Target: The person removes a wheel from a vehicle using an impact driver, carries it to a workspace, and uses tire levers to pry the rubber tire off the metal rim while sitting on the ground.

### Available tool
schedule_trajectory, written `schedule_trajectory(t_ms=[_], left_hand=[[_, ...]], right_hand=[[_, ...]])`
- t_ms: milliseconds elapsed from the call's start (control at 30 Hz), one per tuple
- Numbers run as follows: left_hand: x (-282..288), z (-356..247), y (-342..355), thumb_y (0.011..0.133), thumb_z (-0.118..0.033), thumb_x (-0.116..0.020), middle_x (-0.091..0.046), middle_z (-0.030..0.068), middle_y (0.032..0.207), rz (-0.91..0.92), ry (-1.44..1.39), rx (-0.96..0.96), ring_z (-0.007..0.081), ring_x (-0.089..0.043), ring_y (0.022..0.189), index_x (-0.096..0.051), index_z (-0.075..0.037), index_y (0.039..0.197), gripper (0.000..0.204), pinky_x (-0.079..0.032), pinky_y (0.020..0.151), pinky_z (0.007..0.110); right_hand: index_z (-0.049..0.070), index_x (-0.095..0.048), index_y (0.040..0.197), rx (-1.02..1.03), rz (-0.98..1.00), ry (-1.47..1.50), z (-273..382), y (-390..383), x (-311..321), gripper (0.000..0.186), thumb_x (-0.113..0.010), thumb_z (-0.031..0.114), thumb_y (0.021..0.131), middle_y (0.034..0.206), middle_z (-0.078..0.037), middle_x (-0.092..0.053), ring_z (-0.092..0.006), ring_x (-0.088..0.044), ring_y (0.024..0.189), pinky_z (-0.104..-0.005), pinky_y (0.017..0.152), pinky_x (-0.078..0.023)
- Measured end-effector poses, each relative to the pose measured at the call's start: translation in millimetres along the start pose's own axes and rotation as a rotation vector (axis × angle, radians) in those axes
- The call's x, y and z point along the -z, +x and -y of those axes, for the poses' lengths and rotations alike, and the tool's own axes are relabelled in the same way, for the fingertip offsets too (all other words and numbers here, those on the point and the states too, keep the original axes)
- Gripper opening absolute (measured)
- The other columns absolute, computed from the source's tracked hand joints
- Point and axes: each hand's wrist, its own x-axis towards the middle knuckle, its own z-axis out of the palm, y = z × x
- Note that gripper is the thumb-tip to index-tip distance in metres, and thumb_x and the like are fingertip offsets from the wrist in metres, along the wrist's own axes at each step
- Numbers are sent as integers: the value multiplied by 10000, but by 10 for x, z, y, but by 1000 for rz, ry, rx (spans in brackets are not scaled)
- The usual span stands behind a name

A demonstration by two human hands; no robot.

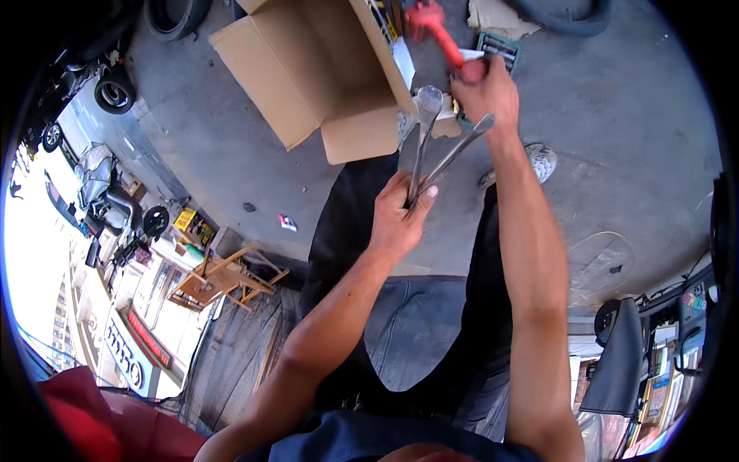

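Right — left hand (pixel 399 219) is closed in a fist round two metal levers (pixel 424 142), gripped together at their lower ends. They fan out into a V above the fist: one nearly upright with a rounded, spoon-like tip, the other angled toward the right wrist; can't tell if that tip touches it.

Right hand (pixel 495 100) reaches farther out, fingers curled round the near end of a red tool (pixel 443 38). Far end is blurred — looks like a handheld tool, exact kind unclear. It sits over the floor (pixel 616 131), right of the open cardboard box (pixel 265 69). Green tray (pixel 508 48) just beyond the right hand. Shoe (pixel 543 162) beside the right forearm. Black tire (pixel 115 91) well apart, upper left; wooden chair (pixel 215 283) lower left.
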Motion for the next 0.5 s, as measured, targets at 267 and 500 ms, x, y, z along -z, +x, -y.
schedule_trajectory(t_ms=[267,500], left_hand=[[61,-224,53,997,-264,-627,-641,131,943,184,69,-189,236,-629,808,-639,7,1055,277,-493,721,349],[240,-93,59,859,-364,-769,-676,182,850,531,-4,-92,318,-702,819,-528,5,1187,549,-544,815,401]], right_hand=[[-3,-574,1096,36,557,-43,579,-1189,1373,528,-789,220,668,970,-204,-721,-368,-722,855,-432,718,-573],[-23,-516,1328,-160,778,580,-99,-1208,986,650,-734,382,868,957,-150,-714,-283,-733,812,-392,707,-586]])
